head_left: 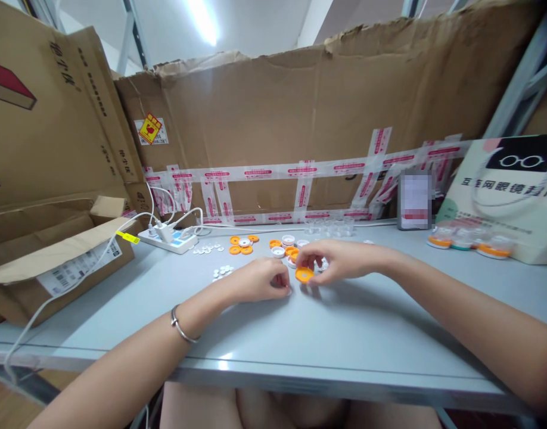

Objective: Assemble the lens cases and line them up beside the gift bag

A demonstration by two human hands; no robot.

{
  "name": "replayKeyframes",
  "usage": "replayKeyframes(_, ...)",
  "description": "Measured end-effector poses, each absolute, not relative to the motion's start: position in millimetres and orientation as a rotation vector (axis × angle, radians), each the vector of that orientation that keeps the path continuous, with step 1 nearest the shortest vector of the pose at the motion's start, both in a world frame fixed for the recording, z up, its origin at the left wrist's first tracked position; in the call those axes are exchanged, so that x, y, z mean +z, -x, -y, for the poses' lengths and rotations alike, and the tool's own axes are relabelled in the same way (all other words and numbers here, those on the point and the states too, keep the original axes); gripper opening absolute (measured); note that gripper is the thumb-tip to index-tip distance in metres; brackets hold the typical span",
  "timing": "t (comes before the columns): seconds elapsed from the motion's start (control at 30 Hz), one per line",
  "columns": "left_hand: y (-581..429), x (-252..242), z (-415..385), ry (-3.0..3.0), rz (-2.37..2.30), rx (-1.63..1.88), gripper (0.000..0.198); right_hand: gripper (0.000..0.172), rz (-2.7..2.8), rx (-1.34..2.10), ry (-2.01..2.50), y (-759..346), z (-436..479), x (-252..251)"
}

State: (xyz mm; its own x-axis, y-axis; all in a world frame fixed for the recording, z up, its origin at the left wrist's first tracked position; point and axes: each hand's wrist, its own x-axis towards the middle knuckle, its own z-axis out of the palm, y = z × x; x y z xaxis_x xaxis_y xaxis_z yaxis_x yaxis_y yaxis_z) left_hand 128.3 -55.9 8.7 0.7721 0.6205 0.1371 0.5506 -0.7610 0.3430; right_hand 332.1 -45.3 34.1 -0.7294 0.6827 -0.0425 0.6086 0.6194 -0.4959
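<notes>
Overall, layout logged with the power strip (pixel 177 243) as reference. Large taped carton (pixel 255 119): upright behind it. Bench (pixel 345 339): grey, beneath it. Paper bag (pixel 519 208) printed with eyeglasses: far to its right. Open cardboard box (pixel 72 245): just to its left. Phone (pixel 414 196): well to its right, propped upright, screen partly blurred.

Right hand (pixel 331 259), right of the strip and toward the bench's front edge: fingers curled, gripping an orange disc (pixel 304 276) by its rim. Left hand (pixel 264 280), between disc and strip: fingertips drawn together low over the bench; cannot tell whether a small piece is pinched there.

Clear-topped containers (pixel 494 247), far right of the strip: orange and teal bases, tops in place; judged complete. Clear cups (pixel 329 227), right of the strip near the carton: no coloured base seen on them. Orange and white rings (pixel 277 252) and an orange-and-white cluster (pixel 235 250), also right of it: loose, judged outstanding. Small white pieces (pixel 223 272), nearer the strip, two groups: apparently unused.
</notes>
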Motion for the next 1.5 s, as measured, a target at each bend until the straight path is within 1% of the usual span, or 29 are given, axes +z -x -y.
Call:
replayKeyframes(0.17, -118.8, 14.8, 50.4, -2.634, -0.930, 0.367, 0.016, 0.027, 2.641, 0.810, 0.973, -327.4, 48.3, 35.3)
replayKeyframes(0.27, -107.5, 25.3, 46.6, -2.699, -1.098, 0.440, 0.014, 0.027, 2.635, 0.818, 0.930, -318.4, 52.5, 29.6)
replayKeyframes(0.37, -94.7, 36.5, 41.0, -2.739, -1.244, 0.494, 0.015, 0.026, 2.630, 0.814, 0.961, -312.6, 54.1, 23.7)
replayKeyframes(0.57, -58.8, 61.7, 28.8, -2.699, -1.535, 0.451, 0.018, 0.026, 2.642, 0.807, 1.066, -309.0, 52.5, 17.3)
replayKeyframes(0.6, -50.1, 65.5, 27.1, -2.661, -1.619, 0.386, 0.018, 0.027, 2.631, 0.810, 1.074, -308.6, 52.1, 16.4)
replayKeyframes(0.67, -31.4, 71.0, 23.6, -2.539, -1.769, 0.133, 0.017, 0.028, 2.608, 0.827, 1.077, -307.8, 50.8, 13.7)
replayKeyframes(0.77, -5.3, 72.6, 17.8, -2.358, -1.883, -0.150, 0.014, 0.029, 2.567, 0.805, 1.092, -306.1, 48.1, 8.2)
replayKeyframes(0.93, 10.4, 62.3, 6.9, -2.224, -1.885, -0.313, 0.016, 0.031, 2.511, 0.667, 1.163, -301.2, 45.5, 1.3)
replayKeyframes(1.2, -1.8, 47.4, -5.6, -2.274, -1.868, -0.221, 0.012, 0.031, 2.546, 0.585, 1.156, -298.3, 47.9, 2.4)
replayKeyframes(1.37, -1.8, 41.7, -10.7, -2.255, -1.827, -0.273, 0.014, 0.029, 2.534, 0.590, 1.130, -298.1, 48.6, 1.4)
replayKeyframes(1.43, -1.4, 40.0, -12.2, -2.250, -1.822, -0.295, 0.015, 0.032, 2.518, 0.624, 1.128, -298.6, 47.7, 0.2)
replayKeyframes(1.5, -1.6, 39.1, -12.9, -2.246, -1.816, -0.315, 0.015, 0.039, 2.497, 0.659, 1.131, -299.6, 46.2, -1.3)
